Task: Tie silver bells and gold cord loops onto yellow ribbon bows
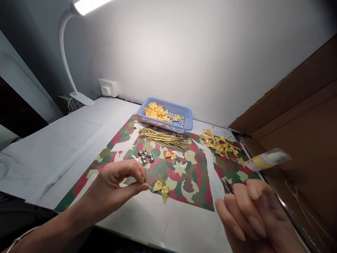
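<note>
Thumb and forefinger of my left hand [123,182] pinch the thin gold tie of a yellow ribbon bow [162,189], which hangs out to the right over the mat's front edge. My right hand [247,211] is raised at the lower right with its fingers curled in, and what they hold, if anything, is hidden. Just behind those fingers a dark pointed tool [228,185] shows in part. A second yellow bow [171,156] lies on the patterned mat [196,196]. Several silver jingle bells [144,156] are grouped beyond my left hand.
A blue basket [188,123] holds yellow bows and silver beads or bells. In front lies a bundle of gold ties [160,137]. Tied bows [219,143] are heaped at right, near a yellow-labelled tube [265,160]. A lamp [64,52] and cardboard [297,105] flank the table.
</note>
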Action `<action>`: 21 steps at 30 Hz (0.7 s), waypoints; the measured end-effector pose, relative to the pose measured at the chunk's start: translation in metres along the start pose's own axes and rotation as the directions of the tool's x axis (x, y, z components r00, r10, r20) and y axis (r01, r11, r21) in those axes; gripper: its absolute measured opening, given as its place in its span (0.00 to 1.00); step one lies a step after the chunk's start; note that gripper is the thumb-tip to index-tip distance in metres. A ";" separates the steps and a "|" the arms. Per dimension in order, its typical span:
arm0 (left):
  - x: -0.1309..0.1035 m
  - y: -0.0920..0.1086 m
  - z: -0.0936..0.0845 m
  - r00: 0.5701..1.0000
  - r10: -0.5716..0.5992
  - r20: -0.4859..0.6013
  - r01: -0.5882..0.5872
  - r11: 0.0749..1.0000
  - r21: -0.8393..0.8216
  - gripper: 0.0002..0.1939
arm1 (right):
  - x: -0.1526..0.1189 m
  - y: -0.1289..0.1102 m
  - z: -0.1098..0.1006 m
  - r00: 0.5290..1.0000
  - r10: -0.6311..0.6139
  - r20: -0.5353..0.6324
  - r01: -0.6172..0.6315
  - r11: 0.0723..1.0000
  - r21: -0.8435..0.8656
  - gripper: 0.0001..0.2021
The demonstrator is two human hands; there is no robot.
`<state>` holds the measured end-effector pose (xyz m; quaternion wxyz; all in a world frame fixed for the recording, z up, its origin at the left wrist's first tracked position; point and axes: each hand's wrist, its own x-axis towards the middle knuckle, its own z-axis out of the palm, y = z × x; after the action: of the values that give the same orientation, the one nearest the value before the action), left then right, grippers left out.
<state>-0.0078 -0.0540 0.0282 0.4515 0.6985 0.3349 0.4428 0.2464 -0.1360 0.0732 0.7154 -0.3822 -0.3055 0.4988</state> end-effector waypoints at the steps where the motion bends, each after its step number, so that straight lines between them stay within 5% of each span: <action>1: -0.001 0.001 0.000 0.995 -0.102 0.021 0.103 0.985 -0.138 0.12 | 0.003 0.004 -0.003 1.000 -0.002 0.016 0.002 1.000 0.003 0.09; 4: -0.004 0.003 0.000 0.951 -0.280 0.129 0.306 0.805 -0.508 0.12 | 0.013 0.016 -0.011 0.998 0.019 0.057 -0.019 1.000 -0.003 0.09; 7: -0.007 0.001 0.002 0.928 -0.324 0.184 0.362 0.670 -0.648 0.13 | 0.017 0.021 -0.019 0.997 0.048 0.055 -0.046 0.998 -0.036 0.09; 13: -0.007 -0.004 0.001 0.885 -0.449 0.126 0.459 0.793 -0.400 0.14 | 0.014 0.013 -0.031 0.997 -0.012 0.070 0.020 0.994 -0.108 0.09; 21: -0.006 -0.007 -0.007 0.878 -0.472 0.084 0.473 0.823 -0.315 0.12 | 0.014 0.006 -0.044 0.987 -0.159 0.036 0.163 0.961 -0.224 0.04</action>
<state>-0.0170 -0.0547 0.0214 0.6565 0.5100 0.4187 0.3656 0.2843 -0.1317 0.0459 0.7027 -0.4306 -0.3968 0.4041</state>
